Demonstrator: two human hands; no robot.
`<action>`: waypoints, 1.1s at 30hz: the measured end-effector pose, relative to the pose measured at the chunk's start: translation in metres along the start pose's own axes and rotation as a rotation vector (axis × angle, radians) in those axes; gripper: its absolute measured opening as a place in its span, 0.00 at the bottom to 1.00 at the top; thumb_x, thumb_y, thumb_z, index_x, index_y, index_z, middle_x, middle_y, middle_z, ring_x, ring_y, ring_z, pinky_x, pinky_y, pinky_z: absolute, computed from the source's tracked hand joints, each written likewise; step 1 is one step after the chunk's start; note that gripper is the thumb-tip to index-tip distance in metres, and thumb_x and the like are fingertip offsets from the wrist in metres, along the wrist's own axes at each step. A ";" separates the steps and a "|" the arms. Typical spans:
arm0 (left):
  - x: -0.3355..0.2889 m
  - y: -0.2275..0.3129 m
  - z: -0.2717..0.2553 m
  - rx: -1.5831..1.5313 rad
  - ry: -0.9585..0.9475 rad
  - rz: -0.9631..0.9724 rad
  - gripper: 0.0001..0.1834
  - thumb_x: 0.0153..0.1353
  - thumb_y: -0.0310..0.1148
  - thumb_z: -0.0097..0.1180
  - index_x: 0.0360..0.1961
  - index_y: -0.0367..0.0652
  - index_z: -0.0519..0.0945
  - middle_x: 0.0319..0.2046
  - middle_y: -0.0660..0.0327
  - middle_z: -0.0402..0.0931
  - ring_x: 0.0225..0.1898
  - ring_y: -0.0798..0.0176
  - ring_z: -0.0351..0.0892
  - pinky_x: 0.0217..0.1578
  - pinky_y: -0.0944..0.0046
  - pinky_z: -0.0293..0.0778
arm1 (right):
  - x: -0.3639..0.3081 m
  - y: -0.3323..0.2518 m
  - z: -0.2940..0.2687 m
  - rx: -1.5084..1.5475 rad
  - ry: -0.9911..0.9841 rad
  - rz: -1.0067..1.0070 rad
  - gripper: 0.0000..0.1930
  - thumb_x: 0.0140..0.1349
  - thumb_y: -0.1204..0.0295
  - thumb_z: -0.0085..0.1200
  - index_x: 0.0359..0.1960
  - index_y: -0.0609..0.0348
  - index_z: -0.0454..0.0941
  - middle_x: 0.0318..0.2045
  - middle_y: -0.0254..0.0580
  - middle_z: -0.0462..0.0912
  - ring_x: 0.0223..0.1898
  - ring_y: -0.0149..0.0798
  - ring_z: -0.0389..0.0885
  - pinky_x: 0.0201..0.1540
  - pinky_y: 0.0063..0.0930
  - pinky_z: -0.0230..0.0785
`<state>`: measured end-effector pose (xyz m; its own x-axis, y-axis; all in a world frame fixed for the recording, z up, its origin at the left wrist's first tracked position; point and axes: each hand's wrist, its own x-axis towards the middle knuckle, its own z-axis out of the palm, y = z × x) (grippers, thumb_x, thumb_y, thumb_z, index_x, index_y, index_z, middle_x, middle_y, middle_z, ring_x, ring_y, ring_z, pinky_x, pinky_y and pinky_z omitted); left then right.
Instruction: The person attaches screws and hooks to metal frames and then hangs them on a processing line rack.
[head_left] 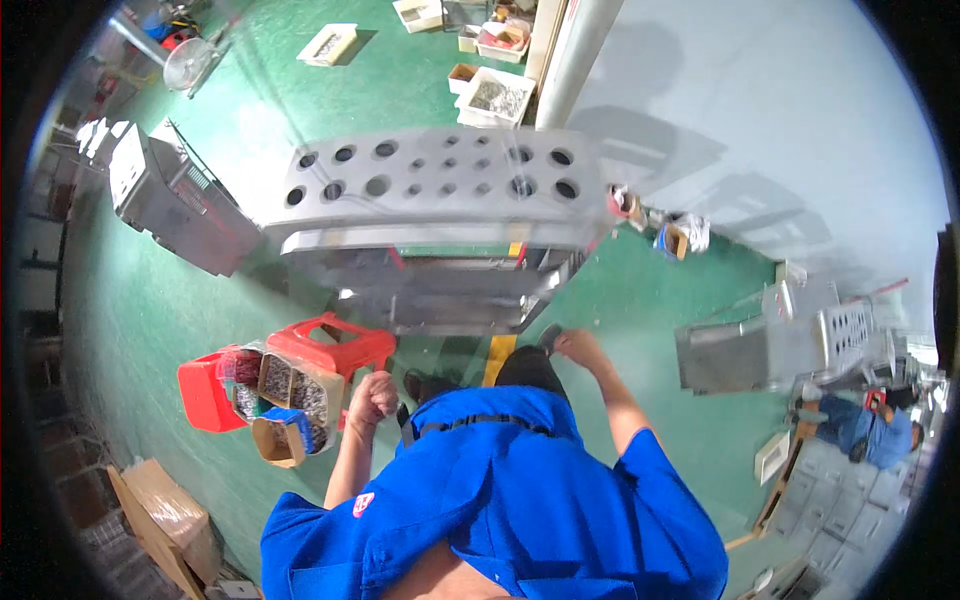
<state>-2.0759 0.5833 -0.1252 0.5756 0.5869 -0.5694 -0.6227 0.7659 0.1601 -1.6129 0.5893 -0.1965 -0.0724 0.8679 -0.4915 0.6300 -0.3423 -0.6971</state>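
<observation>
My left hand (373,397) is curled into a fist beside the red plastic stool (335,343); whatever its fingers hold, if anything, is hidden. Out to the right, my right hand (580,349) is smeared by motion. A small dark shape (550,337) lies against its fingertips in the picture; I cannot tell whether it is held or is a shoe. Ahead of me stands a large grey metal frame (430,235), its top panel pierced with rows of large and small round holes. Neither hand touches it.
Left of me, open boxes of small metal parts (290,388) stand beside a red bin (212,392). Grey cabinets stand at left (180,195) and right (755,345). White trays (495,97) sit by the far wall. A seated person (862,428) is at far right.
</observation>
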 end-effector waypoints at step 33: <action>0.238 -0.113 0.335 0.021 0.190 0.093 0.19 0.59 0.38 0.41 0.12 0.48 0.58 0.10 0.68 0.53 0.10 0.74 0.47 0.10 0.72 0.43 | 0.167 -0.078 -0.120 -0.217 -1.088 -0.550 0.13 0.42 0.68 0.55 0.31 0.57 0.77 0.30 0.45 0.80 0.36 0.47 0.78 0.38 0.36 0.69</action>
<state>-1.6912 0.7246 -0.0085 0.4045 0.5964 -0.6933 -0.6559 0.7175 0.2346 -1.5809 0.8044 -0.1618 -0.9069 0.0914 -0.4113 0.4203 0.1294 -0.8981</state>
